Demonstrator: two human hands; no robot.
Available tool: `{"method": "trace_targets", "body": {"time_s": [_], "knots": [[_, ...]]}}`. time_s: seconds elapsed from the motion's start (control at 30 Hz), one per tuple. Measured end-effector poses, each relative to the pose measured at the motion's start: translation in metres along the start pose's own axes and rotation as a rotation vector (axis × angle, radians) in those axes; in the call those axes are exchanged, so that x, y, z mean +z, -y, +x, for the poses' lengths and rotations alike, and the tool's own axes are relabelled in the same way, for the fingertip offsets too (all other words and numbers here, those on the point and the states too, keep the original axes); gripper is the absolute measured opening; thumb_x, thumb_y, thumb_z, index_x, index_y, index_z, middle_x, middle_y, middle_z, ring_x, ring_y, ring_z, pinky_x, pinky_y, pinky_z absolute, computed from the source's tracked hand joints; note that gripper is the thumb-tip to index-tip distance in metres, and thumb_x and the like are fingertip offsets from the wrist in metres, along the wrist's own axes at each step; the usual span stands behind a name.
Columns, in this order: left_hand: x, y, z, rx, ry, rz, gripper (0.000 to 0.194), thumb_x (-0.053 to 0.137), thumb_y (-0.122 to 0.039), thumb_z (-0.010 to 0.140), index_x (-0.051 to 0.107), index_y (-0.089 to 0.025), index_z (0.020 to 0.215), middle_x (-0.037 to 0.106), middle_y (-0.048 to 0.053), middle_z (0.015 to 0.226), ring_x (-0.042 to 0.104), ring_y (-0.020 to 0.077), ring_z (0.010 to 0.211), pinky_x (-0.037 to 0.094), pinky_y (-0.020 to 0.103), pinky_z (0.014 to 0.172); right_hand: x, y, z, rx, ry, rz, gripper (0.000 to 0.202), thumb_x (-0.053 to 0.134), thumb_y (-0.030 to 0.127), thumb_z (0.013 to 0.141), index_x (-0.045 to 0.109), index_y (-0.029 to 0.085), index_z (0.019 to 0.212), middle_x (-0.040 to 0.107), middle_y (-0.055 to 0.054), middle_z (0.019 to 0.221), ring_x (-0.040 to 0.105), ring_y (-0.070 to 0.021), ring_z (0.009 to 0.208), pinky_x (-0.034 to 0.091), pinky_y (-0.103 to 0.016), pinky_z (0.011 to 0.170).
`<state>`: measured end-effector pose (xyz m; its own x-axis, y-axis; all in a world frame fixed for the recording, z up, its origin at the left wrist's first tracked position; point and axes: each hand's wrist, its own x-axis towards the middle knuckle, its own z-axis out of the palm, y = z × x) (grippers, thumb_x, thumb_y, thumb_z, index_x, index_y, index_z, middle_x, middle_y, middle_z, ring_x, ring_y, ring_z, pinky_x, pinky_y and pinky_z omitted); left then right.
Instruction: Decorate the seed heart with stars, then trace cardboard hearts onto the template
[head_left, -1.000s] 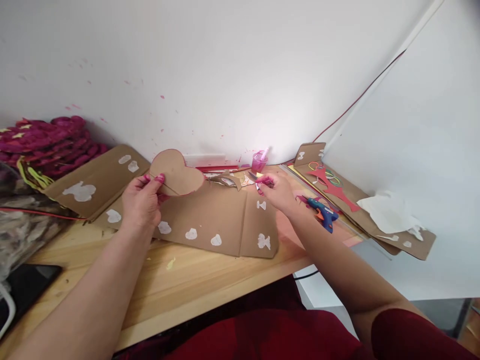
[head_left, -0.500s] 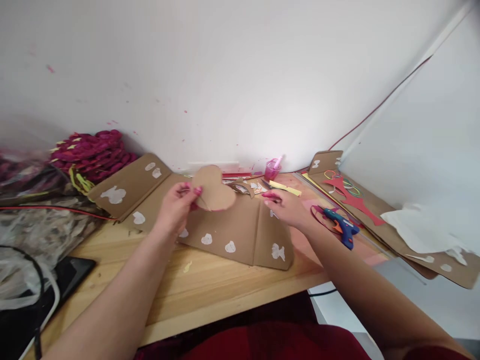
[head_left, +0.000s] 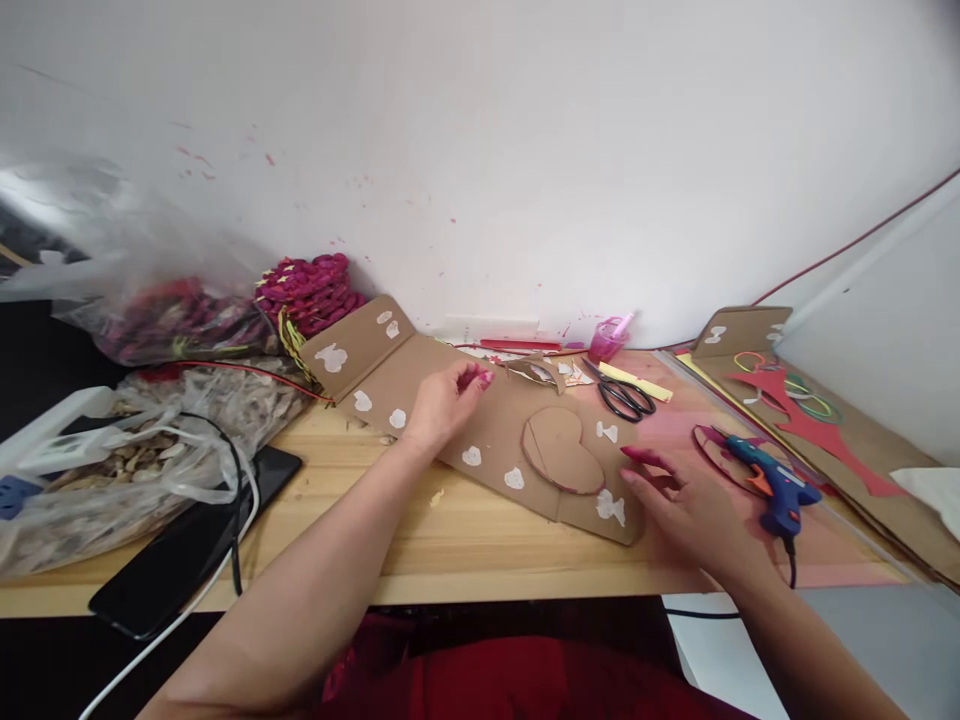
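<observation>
The cardboard heart, which the left hand held up half a second ago, now lies flat on the folded cardboard sheet, right of the middle of the frame. The left hand has let go of it and is over the sheet near the centre, fingers bent and close together; whether anything small is pinched there is hard to tell. The right hand, earlier up by the scissors, is now lower right of centre, empty, thumb and fingers spread beside the sheet's right end. The scissors now show clearly, next to a yellow strip. The glue gun lies right of that hand. More of the phone shows at lower left.
</observation>
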<state>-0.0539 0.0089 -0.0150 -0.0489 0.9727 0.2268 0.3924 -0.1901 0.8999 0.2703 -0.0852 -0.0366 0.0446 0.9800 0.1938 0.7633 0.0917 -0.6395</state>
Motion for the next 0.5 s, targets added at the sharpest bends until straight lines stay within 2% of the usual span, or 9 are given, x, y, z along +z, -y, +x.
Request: {"method": "trace_targets", "body": {"time_s": [0.07, 0.13, 0.2, 0.27, 0.37, 0.43, 0.47, 0.5], "knots": [[-0.009, 0.003, 0.007, 0.010, -0.065, 0.067, 0.011, 0.071, -0.036, 0.082, 0.072, -0.025, 0.083, 0.076, 0.002, 0.083, 0.068, 0.0211, 0.080, 0.051, 0.034, 0.083, 0.002, 0.002, -0.003, -0.059, 0.013, -0.066, 0.044, 0.068, 0.053, 0.082, 0.071, 0.024, 0.115, 0.077, -0.013, 0.112, 0.073, -0.0336, 0.096, 0.060, -0.049, 0.082], [-0.022, 0.005, 0.014, 0.016, -0.178, 0.125, 0.008, 0.070, -0.033, 0.081, 0.071, -0.025, 0.084, 0.076, 0.003, 0.087, 0.069, 0.0224, 0.086, 0.050, 0.035, 0.088, 0.006, 0.005, -0.006, -0.149, 0.015, -0.117, 0.043, 0.070, 0.050, 0.079, 0.071, 0.024, 0.114, 0.075, -0.013, 0.114, 0.069, -0.0362, 0.107, 0.056, -0.053, 0.093], [-0.040, 0.006, 0.021, 0.004, -0.369, 0.185, 0.010, 0.067, -0.031, 0.082, 0.069, -0.024, 0.089, 0.074, 0.006, 0.099, 0.066, 0.0257, 0.104, 0.045, 0.039, 0.100, 0.010, 0.006, -0.009, -0.218, 0.008, -0.135, 0.040, 0.070, 0.048, 0.080, 0.071, 0.024, 0.112, 0.074, -0.013, 0.117, 0.065, -0.0369, 0.115, 0.051, -0.055, 0.101], [-0.063, 0.007, 0.025, -0.045, -0.598, 0.242, 0.015, 0.068, -0.030, 0.081, 0.066, -0.022, 0.094, 0.068, 0.011, 0.112, 0.054, 0.0321, 0.125, 0.033, 0.048, 0.113, 0.013, 0.004, -0.011, -0.240, 0.007, -0.131, 0.037, 0.068, 0.048, 0.082, 0.072, 0.024, 0.111, 0.073, -0.013, 0.120, 0.063, -0.0367, 0.117, 0.049, -0.055, 0.103], [-0.096, 0.011, 0.022, -0.164, -0.895, 0.271, 0.035, 0.072, -0.025, 0.075, 0.056, -0.018, 0.106, 0.050, 0.023, 0.135, 0.035, 0.0433, 0.140, 0.022, 0.061, 0.115, 0.015, -0.002, -0.011, -0.242, 0.014, -0.119, 0.037, 0.069, 0.046, 0.084, 0.071, 0.023, 0.114, 0.071, -0.014, 0.122, 0.061, -0.0363, 0.119, 0.048, -0.055, 0.104], [-0.112, 0.018, 0.016, -0.209, -0.990, 0.255, 0.050, 0.073, -0.026, 0.073, 0.048, -0.017, 0.115, 0.033, 0.026, 0.148, 0.024, 0.0465, 0.144, 0.020, 0.064, 0.114, 0.016, -0.004, -0.011, -0.249, 0.013, -0.119, 0.037, 0.070, 0.043, 0.085, 0.071, 0.022, 0.116, 0.070, -0.014, 0.123, 0.059, -0.0359, 0.120, 0.047, -0.055, 0.104], [-0.117, 0.021, 0.014, -0.216, -0.984, 0.238, 0.054, 0.075, -0.027, 0.072, 0.044, -0.018, 0.116, 0.032, 0.026, 0.148, 0.024, 0.0455, 0.143, 0.020, 0.063, 0.114, 0.016, -0.004, -0.011, -0.253, 0.014, -0.121, 0.037, 0.071, 0.042, 0.085, 0.070, 0.022, 0.116, 0.070, -0.014, 0.123, 0.059, -0.0357, 0.120, 0.047, -0.054, 0.103], [-0.120, 0.025, 0.012, -0.211, -0.948, 0.219, 0.055, 0.075, -0.026, 0.072, 0.042, -0.019, 0.114, 0.037, 0.022, 0.144, 0.027, 0.0421, 0.141, 0.021, 0.059, 0.115, 0.016, -0.004, -0.012, -0.259, 0.017, -0.122, 0.038, 0.072, 0.041, 0.085, 0.070, 0.021, 0.117, 0.070, -0.014, 0.122, 0.059, -0.0355, 0.120, 0.047, -0.054, 0.103]]}}
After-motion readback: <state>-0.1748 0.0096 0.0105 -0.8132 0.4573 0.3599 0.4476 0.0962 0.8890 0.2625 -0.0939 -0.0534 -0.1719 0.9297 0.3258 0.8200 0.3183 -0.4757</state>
